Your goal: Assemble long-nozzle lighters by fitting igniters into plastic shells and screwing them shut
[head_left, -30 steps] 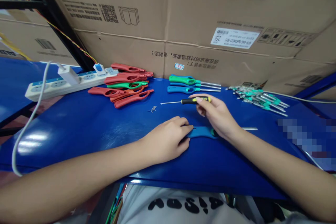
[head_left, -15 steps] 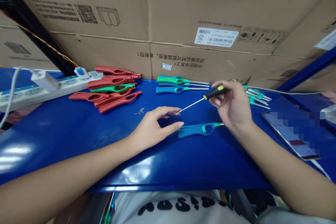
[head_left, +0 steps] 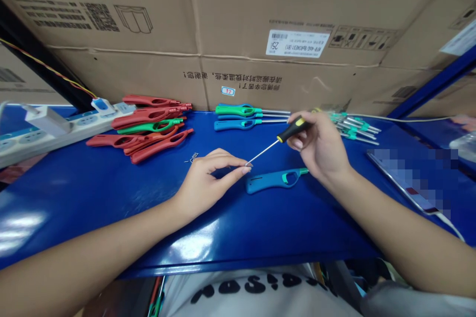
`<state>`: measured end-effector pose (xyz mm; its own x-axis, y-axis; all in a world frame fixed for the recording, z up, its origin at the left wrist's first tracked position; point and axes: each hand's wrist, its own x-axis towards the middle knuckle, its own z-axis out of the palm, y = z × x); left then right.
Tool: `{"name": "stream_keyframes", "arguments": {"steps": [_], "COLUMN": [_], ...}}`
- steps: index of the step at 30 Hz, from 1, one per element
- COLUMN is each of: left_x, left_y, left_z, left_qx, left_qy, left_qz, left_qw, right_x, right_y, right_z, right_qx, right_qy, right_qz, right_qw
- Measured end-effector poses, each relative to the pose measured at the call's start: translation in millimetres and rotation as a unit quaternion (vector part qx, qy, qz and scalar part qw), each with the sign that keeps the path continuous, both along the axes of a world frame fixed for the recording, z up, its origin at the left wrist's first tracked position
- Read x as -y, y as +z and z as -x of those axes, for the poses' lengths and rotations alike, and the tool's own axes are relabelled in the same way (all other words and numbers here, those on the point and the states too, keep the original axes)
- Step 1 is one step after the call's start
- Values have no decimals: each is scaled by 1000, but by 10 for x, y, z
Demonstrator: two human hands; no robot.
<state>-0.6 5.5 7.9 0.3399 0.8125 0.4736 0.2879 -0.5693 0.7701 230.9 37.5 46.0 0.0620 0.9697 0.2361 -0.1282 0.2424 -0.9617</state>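
My right hand (head_left: pixel 322 146) is closed around the black and yellow handle of a screwdriver (head_left: pixel 263 151), its shaft slanting down to the left. At the shaft's tip, the thumb and forefinger of my left hand (head_left: pixel 208 181) pinch together; whatever sits between them is too small to make out. Just below the shaft lies a blue long-nosed lighter (head_left: pixel 267 182) with a teal trigger, flat on the table. Its nozzle end is hidden behind my right hand. A few small screws (head_left: pixel 192 158) lie beyond my left hand.
Red lighter bodies (head_left: pixel 159 146) and a green one are piled at the back left, beside a power strip (head_left: pixel 80 121). Green and blue lighters (head_left: pixel 236 125) lie at the back middle. Metal nozzles (head_left: pixel 357 129) and a phone (head_left: pixel 405 183) are on the right. A cardboard box (head_left: pixel 238 59) stands behind.
My left thumb and forefinger have closed together at the screwdriver tip; they were apart before. The screwdriver and my right hand shifted slightly left in view, as did the whole scene.
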Motion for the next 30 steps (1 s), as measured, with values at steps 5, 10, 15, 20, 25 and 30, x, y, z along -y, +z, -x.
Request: {"name": "stream_keyframes", "arguments": {"steps": [5,10,15,20,25,30], "left_x": [6,6,60,146,195,197], "left_y": [-2,-7,-4,39,56,19], "left_z": [-2,6,-23,-69,-98,-109], "left_qx": [-7,-35,-90,-129,-144,-154], "left_qy": [1,-5,-64,-131,-143,-143], "left_qz": [-8,-10,31,64,72,63], "left_qw": [1000,999,993,981,977,976], "right_x": [0,-19,-87,-16,211,340], "right_y": [-15,15,53,140,198,78], "right_z": [-6,-10,-109,-152,-21,79], "right_qx": [15,37,111,163,176,267], "right_qy": [-6,2,121,225,253,53], "right_qz": [5,-39,-62,-76,-77,-209], "right_qw": [1000,999,985,958,948,939]}}
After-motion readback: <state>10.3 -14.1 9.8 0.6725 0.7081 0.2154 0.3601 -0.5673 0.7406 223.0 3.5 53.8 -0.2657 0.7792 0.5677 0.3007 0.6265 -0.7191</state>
